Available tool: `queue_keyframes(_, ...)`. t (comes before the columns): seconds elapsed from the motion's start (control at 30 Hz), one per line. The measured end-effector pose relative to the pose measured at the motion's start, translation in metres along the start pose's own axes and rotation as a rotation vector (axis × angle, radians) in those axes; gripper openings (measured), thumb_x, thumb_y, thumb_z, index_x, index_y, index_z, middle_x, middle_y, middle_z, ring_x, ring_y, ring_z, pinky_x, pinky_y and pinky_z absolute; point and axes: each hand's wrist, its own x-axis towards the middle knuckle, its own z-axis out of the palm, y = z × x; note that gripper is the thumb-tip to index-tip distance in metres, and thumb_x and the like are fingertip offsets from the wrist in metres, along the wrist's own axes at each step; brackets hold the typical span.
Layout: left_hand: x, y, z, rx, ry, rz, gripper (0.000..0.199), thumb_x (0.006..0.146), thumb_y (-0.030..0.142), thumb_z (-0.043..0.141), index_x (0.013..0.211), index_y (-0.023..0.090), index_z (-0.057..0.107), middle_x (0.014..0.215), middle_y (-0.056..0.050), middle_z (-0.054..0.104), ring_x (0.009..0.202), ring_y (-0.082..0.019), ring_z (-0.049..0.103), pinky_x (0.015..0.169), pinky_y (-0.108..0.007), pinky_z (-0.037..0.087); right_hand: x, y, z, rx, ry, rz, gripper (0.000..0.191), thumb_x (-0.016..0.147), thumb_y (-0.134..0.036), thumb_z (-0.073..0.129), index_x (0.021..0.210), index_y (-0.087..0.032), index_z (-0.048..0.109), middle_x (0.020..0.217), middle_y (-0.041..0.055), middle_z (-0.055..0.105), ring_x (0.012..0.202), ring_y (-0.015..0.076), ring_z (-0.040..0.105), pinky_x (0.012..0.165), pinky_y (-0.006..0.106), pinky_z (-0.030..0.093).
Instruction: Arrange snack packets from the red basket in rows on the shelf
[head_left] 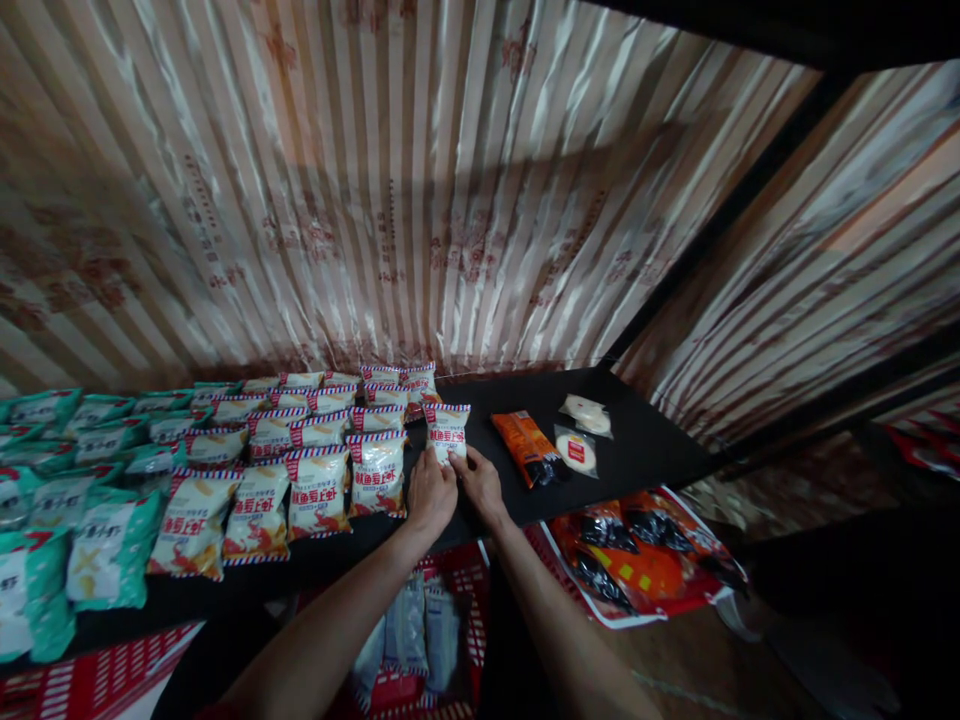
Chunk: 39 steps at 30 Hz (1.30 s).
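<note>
Between my two hands stands a white snack bag (447, 430) with red lettering and a striped top edge, upright over the black shelf (472, 500). My left hand (433, 492) has its fingers closed on the bag's lower left side. On the lower right side, my right hand (480, 484) grips the same bag. Just left of it, matching snack bags (378, 475) stand in rows, several deep. An orange and black snack bag (525, 447) lies to the right of my right hand.
Teal snack bags (112, 550) fill the shelf's left end. Two clear packets with round pale pieces (576, 450) lie at the right. Below the shelf are a red basket (474, 620) with bags and a red-and-white container (637, 622) of orange bags. Striped sheeting (420, 200) hangs behind.
</note>
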Motion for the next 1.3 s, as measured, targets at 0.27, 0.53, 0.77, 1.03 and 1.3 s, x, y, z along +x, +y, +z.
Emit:
queue_keyframes(0.27,0.012,0.002,0.006,0.002,0.038,-0.011,0.041,0.085,0.018,0.039,0.123,0.008,0.048,0.127,-0.018,0.053,0.12,-0.024,0.049,0.102,-0.033,0.035,0.014,-0.004,0.004,0.039,0.005,-0.033,0.039,0.077,-0.047,0.054,0.106,-0.025,0.068,0.101,0.0033,0.071,0.09,0.0239,0.063,0.082,0.035,0.047)
queue_keyframes(0.53,0.027,0.003,0.006,0.015,0.068,-0.006,0.048,0.084,0.021,0.04,0.129,0.004,0.043,0.134,-0.02,0.047,0.127,-0.025,0.043,0.105,-0.034,0.032,0.03,-0.016,0.006,0.041,-0.007,-0.084,0.041,0.077,-0.044,0.054,0.107,-0.021,0.068,0.097,0.0061,0.071,0.086,0.0246,0.064,0.077,0.034,0.047)
queue_keyframes(0.77,0.033,0.004,0.005,0.028,0.044,-0.015,0.05,0.085,0.02,0.039,0.131,0.001,0.041,0.136,-0.022,0.045,0.129,-0.026,0.04,0.107,-0.035,0.03,0.038,-0.02,0.008,-0.002,0.012,-0.059,0.039,0.076,-0.044,0.054,0.105,-0.023,0.069,0.094,0.0047,0.071,0.086,0.0243,0.064,0.076,0.033,0.047)
queue_keyframes(1.03,0.035,0.002,0.002,0.036,0.025,-0.067,0.048,0.085,0.021,0.038,0.131,0.004,0.042,0.135,-0.021,0.045,0.127,-0.026,0.042,0.105,-0.033,0.031,0.043,-0.021,0.014,-0.066,-0.032,-0.035,0.04,0.078,-0.044,0.053,0.109,-0.023,0.067,0.096,0.0044,0.071,0.085,0.0221,0.064,0.077,0.031,0.048)
queue_keyframes(1.3,0.037,0.0,0.003,0.049,0.006,-0.084,0.048,0.086,0.023,0.038,0.131,0.006,0.044,0.137,-0.018,0.045,0.126,-0.025,0.043,0.105,-0.033,0.031,0.042,-0.019,0.017,-0.134,-0.022,-0.032,0.057,0.08,-0.04,0.052,0.134,-0.022,0.045,0.096,0.0053,0.07,0.084,0.0217,0.065,0.075,0.031,0.048)
